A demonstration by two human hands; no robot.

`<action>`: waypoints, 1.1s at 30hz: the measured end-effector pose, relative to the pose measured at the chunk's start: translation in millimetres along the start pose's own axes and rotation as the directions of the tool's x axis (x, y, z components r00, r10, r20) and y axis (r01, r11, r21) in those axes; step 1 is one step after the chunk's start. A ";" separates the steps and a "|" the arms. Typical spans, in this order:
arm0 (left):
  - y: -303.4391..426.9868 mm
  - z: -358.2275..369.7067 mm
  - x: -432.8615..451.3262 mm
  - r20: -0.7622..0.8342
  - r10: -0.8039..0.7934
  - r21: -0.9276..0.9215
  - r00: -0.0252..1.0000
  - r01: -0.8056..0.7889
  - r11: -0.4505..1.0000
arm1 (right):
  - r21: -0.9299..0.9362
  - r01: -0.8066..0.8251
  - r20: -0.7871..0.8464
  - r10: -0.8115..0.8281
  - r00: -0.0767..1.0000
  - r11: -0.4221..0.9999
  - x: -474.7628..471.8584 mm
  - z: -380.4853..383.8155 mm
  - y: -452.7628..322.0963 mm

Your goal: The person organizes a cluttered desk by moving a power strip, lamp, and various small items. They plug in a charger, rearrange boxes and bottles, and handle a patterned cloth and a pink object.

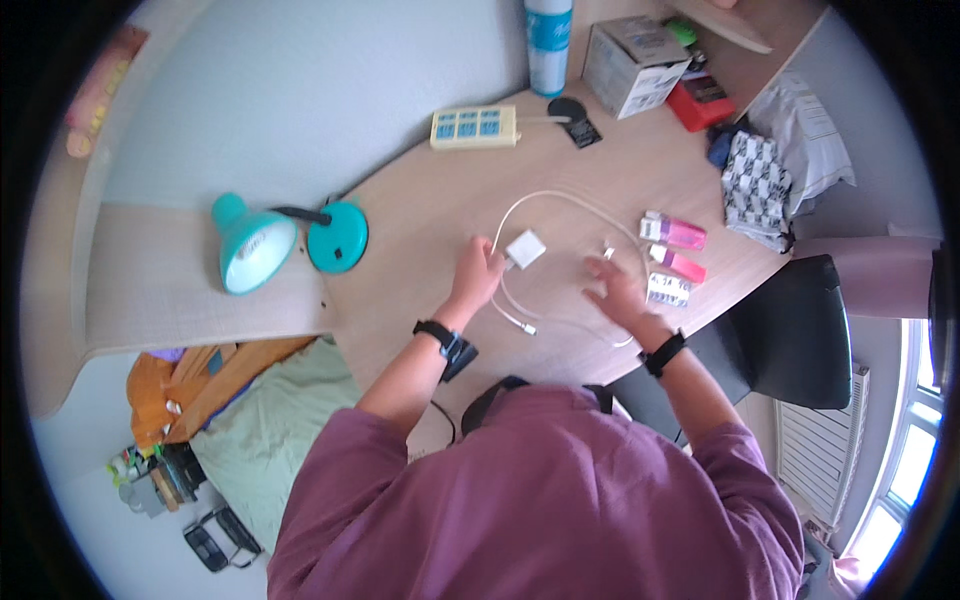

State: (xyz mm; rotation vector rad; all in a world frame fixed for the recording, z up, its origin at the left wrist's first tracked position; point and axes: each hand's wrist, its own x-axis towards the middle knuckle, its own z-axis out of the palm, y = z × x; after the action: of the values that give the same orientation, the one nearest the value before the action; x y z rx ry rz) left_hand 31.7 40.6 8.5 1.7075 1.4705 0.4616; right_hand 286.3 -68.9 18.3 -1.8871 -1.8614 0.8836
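My left hand [478, 271] has its thumb and fingers closed around a white charging cable [559, 193]. Just beyond those fingertips is a square white power adapter [526, 248]; whether they touch it is hard to tell. The cable lies in a wide loop on the wooden desk [420, 217], and one connector end [529, 329] rests below the left hand. My right hand [619, 289], slightly blurred, is inside the right of the loop with its fingers apart and nothing in them. A small white piece [607, 249] shows past its fingertips, too small to identify.
Two pink bottles [679, 232] and a blister pack [668, 290] lie right of the loop. A teal desk lamp [337, 238] stands left. Toward the back are a power strip [474, 127], a spray can [548, 49] and a cardboard box [634, 64]. A black chair [799, 334] adjoins the right edge.
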 end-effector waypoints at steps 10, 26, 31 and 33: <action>37.2 6.8 -9.0 0.106 0.195 0.352 0.975 -0.220 0.910 | 0.064 0.118 0.186 -0.128 0.974 0.991 5.5 0.7 -42.2; -81.0 -148.8 11.1 -0.357 -0.275 -0.611 0.893 0.000 0.792 | 0.070 0.270 -0.009 -0.270 0.963 0.960 -1.8 -19.8 -65.0; -97.7 -145.3 52.7 -0.601 0.021 0.172 0.799 0.104 0.980 | -0.120 0.210 -0.035 -0.215 0.976 0.970 -9.2 -26.5 -41.7; -99.6 -138.4 65.0 -0.508 -0.001 0.391 0.861 0.232 0.891 | -0.225 0.138 -0.109 -0.166 0.980 0.964 -18.1 -30.5 -30.6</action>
State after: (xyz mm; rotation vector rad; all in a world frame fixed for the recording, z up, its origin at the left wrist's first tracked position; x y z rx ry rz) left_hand -116.2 147.3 0.1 1.9135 2.1831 0.5600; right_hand 283.4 -78.8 64.0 -1.8421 -2.0608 0.5160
